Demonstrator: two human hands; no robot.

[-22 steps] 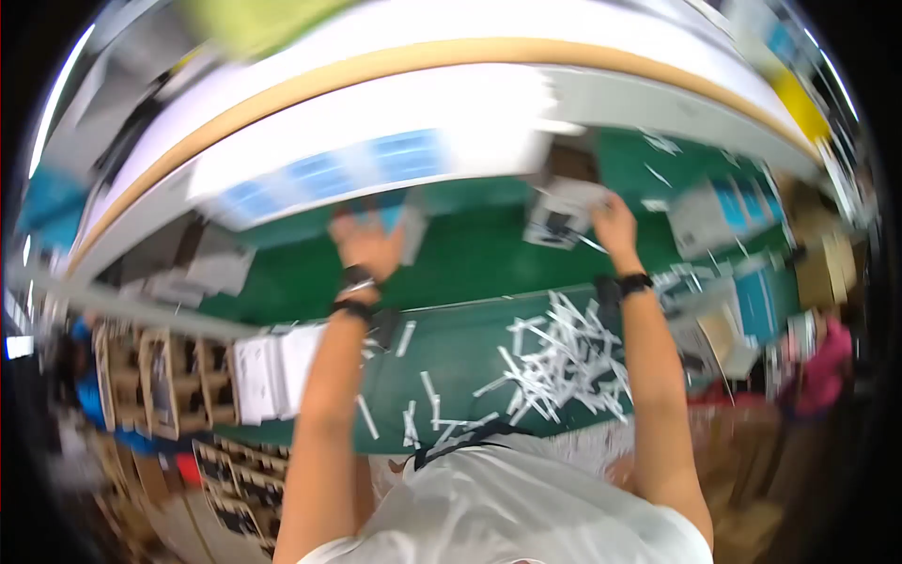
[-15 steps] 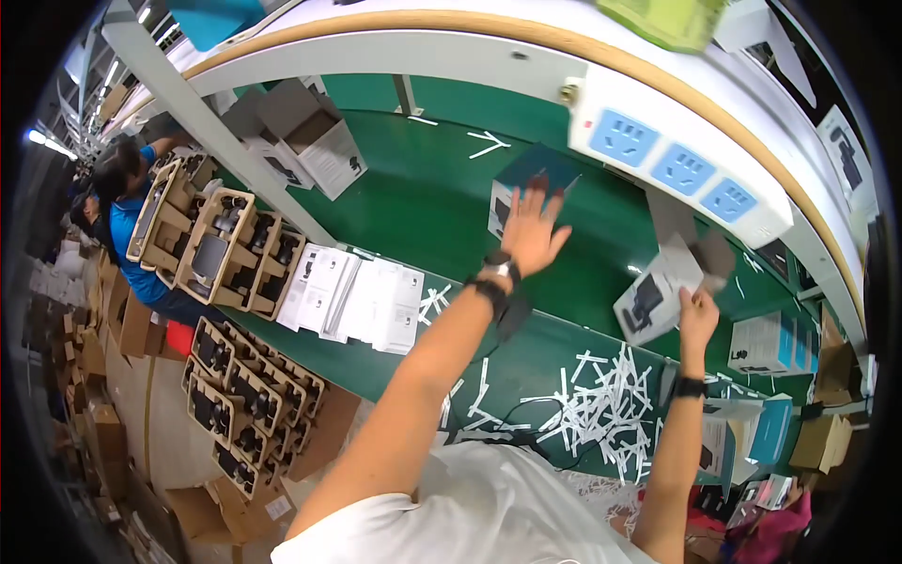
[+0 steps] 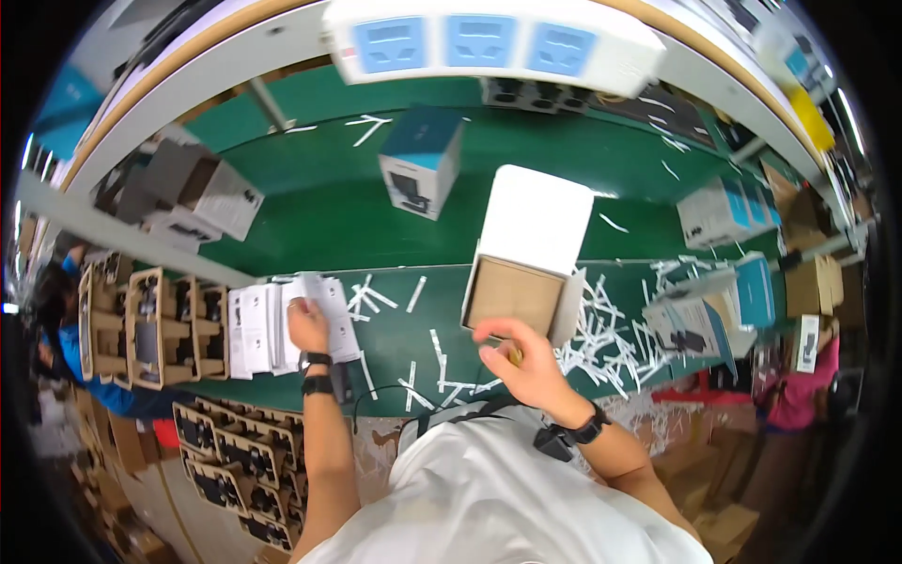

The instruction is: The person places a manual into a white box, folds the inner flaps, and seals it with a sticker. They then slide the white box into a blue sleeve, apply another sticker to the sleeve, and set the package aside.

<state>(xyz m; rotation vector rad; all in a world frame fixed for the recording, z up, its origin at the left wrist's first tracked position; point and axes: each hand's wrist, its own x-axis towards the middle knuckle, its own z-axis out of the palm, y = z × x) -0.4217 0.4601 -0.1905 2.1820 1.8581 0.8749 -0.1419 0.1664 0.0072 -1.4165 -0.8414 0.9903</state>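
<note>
My left hand (image 3: 308,327) is over the white printed leaflets (image 3: 252,329) at the left of the bench, its fingers closed on the edge of a leaflet (image 3: 329,299) at the right of the pile. My right hand (image 3: 531,367) hovers at the near edge of an open carton (image 3: 515,293), thumb and forefinger apart, holding nothing. A small yellowish spot shows by its fingers; I cannot make out what it is. The carton's white lid flap stands up at the far side, and plain brown cardboard shows inside. Farther back stands a closed white-and-teal box (image 3: 420,167).
Loose white paper strips (image 3: 601,338) litter the bench. Brown moulded trays (image 3: 155,329) with black parts stand at the left. Other printed boxes (image 3: 719,214) stand at the right, beneath a shelf with a socket strip (image 3: 489,47). Co-workers (image 3: 803,376) are at both sides.
My left hand has gone from the closed box to the leaflets. The carton by my right hand now sits open in front of me, and that hand has let go. The view has turned right.
</note>
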